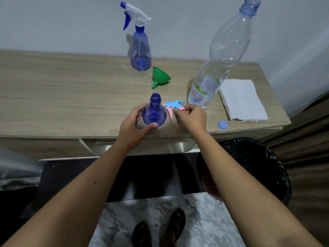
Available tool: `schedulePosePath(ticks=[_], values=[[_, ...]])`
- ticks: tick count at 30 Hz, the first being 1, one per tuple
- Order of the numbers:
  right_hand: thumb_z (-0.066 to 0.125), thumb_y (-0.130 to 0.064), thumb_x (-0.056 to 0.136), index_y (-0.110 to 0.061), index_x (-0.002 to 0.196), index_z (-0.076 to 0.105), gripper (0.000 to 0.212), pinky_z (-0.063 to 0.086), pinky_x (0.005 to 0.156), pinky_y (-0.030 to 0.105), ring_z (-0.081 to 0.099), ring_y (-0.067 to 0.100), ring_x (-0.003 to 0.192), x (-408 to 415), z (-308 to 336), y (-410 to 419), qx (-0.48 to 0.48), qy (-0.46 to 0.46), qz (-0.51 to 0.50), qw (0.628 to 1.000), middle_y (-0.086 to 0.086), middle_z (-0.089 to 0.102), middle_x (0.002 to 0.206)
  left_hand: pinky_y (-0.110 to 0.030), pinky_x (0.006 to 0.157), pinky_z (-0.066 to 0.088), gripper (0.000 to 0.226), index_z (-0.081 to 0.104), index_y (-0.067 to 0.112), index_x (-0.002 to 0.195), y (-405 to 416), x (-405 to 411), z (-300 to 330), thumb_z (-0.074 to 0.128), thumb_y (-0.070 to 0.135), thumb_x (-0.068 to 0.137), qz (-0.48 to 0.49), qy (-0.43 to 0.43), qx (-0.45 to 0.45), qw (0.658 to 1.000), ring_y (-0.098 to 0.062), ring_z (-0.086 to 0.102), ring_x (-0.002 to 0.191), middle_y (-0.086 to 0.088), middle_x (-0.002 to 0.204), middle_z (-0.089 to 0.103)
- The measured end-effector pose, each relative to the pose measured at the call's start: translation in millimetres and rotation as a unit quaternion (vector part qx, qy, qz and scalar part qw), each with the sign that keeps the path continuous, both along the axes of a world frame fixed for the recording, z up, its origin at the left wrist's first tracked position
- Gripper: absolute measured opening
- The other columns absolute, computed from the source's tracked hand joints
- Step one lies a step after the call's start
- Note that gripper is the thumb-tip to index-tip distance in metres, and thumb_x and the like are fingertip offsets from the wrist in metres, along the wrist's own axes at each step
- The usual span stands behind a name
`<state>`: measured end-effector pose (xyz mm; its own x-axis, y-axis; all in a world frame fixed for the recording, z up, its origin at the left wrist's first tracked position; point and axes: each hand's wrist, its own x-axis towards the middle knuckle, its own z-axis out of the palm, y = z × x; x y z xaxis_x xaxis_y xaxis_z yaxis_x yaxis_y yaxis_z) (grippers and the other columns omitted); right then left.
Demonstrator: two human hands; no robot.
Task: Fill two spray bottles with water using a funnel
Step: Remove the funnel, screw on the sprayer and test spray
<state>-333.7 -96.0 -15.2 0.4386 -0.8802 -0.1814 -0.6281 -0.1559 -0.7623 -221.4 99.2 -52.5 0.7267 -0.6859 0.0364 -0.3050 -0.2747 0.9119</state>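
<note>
2 spray bottles on the counter (pixel 53 90): one open-necked near the front edge (pixel 154 113), one with its blue-white trigger head on, at the back edge (pixel 139 45). 1 loose pink-blue trigger head (pixel 172 106). 1 green funnel (pixel 160 76). 1 clear water bottle, uncapped (pixel 219 59). 1 blue cap (pixel 223 125), front right corner. 1 stack of white napkins (pixel 243 99), right edge. 2 hands: left (pixel 132 122), right (pixel 191 118)

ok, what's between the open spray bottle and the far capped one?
Head view: only the green funnel, lying on its side on the table.
</note>
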Motion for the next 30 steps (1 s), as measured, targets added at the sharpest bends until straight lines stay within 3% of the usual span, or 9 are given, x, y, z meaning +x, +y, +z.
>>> schedulePosePath(ticks=[5, 8, 12, 15, 19, 23, 26, 30], values=[[0.082, -0.039, 0.083, -0.019, 0.101, 0.076, 0.028, 0.051, 0.079, 0.026, 0.067, 0.015, 0.086, -6.8, 3.5, 7.5, 0.011, -0.033, -0.003, 0.999, -0.002, 0.072, 0.085, -0.041, 0.116, 0.051, 0.087, 0.049, 0.026, 0.155, -0.3, -0.3, -2.3, 0.094, 0.036, 0.081, 0.003, 0.002, -0.002, 1.000, -0.008, 0.061, 0.134, 0.008, 0.148, 0.064], [0.083, -0.044, 0.080, -0.025, 0.097, 0.072, 0.027, 0.059, 0.088, 0.038, 0.070, 0.018, 0.090, -11.6, 5.7, 9.2, -0.005, -0.067, -0.011, 0.998, 0.000, 0.074, 0.093, -0.040, 0.116, 0.051, 0.087, 0.049, 0.029, 0.155, -0.1, -0.4, -1.7, 0.094, 0.038, 0.080, 0.006, 0.010, 0.004, 1.000, -0.007, 0.061, 0.134, 0.010, 0.147, 0.063], [0.082, -0.037, 0.088, -0.021, 0.120, 0.073, 0.037, 0.059, 0.092, 0.036, 0.069, 0.013, 0.087, -17.9, 21.2, 7.8, 0.005, -0.117, 0.012, 0.993, 0.000, 0.074, 0.110, -0.043, 0.116, 0.051, 0.088, 0.049, 0.032, 0.154, -0.3, -1.3, -1.6, 0.095, 0.039, 0.079, 0.008, 0.023, 0.006, 1.000, -0.010, 0.061, 0.134, 0.010, 0.147, 0.063], [0.080, -0.032, 0.092, -0.019, 0.127, 0.073, 0.038, 0.057, 0.087, 0.034, 0.064, 0.011, 0.081, -16.3, 38.6, 3.9, 0.014, -0.159, 0.050, 0.986, 0.001, 0.072, 0.111, -0.043, 0.115, 0.052, 0.088, 0.050, 0.033, 0.152, -0.7, -1.7, -0.7, 0.096, 0.040, 0.077, 0.009, 0.026, 0.010, 1.000, -0.009, 0.062, 0.133, 0.011, 0.146, 0.064], [0.079, -0.020, 0.094, -0.021, 0.118, 0.074, 0.025, 0.053, 0.080, 0.025, 0.061, 0.012, 0.086, -6.3, 73.5, 4.6, 0.058, -0.261, 0.083, 0.960, -0.001, 0.072, 0.099, -0.042, 0.117, 0.050, 0.083, 0.055, 0.030, 0.148, -1.9, -1.3, 0.2, 0.097, 0.032, 0.077, 0.021, 0.023, -0.004, 1.000, -0.003, 0.064, 0.129, 0.012, 0.140, 0.068], [0.075, -0.010, 0.096, -0.027, 0.111, 0.070, 0.023, 0.052, 0.083, 0.021, 0.065, 0.009, 0.088, 5.0, 109.9, 9.1, 0.070, -0.336, 0.133, 0.930, -0.008, 0.069, 0.091, -0.041, 0.118, 0.049, 0.085, 0.053, 0.031, 0.150, 0.7, -3.9, 3.9, 0.097, 0.036, 0.077, 0.017, 0.032, -0.003, 0.999, -0.003, 0.063, 0.131, 0.012, 0.142, 0.067], [0.070, -0.006, 0.099, -0.021, 0.115, 0.068, 0.022, 0.055, 0.085, 0.025, 0.068, 0.005, 0.085, 11.3, 131.7, 13.4, 0.076, -0.360, 0.170, 0.914, -0.010, 0.071, 0.092, -0.042, 0.118, 0.049, 0.089, 0.052, 0.036, 0.151, 2.0, -5.2, 6.5, 0.094, 0.049, 0.074, 0.012, 0.039, 0.002, 0.999, -0.006, 0.062, 0.133, 0.011, 0.144, 0.065], [0.068, -0.007, 0.101, -0.014, 0.124, 0.065, 0.024, 0.059, 0.089, 0.034, 0.069, 0.003, 0.089, 17.9, 148.2, 18.7, 0.073, -0.363, 0.211, 0.904, -0.001, 0.072, 0.107, -0.043, 0.118, 0.049, 0.092, 0.051, 0.037, 0.151, 2.0, -6.1, 6.1, 0.090, 0.056, 0.071, 0.012, 0.050, -0.002, 0.999, -0.007, 0.062, 0.133, 0.012, 0.144, 0.065]])
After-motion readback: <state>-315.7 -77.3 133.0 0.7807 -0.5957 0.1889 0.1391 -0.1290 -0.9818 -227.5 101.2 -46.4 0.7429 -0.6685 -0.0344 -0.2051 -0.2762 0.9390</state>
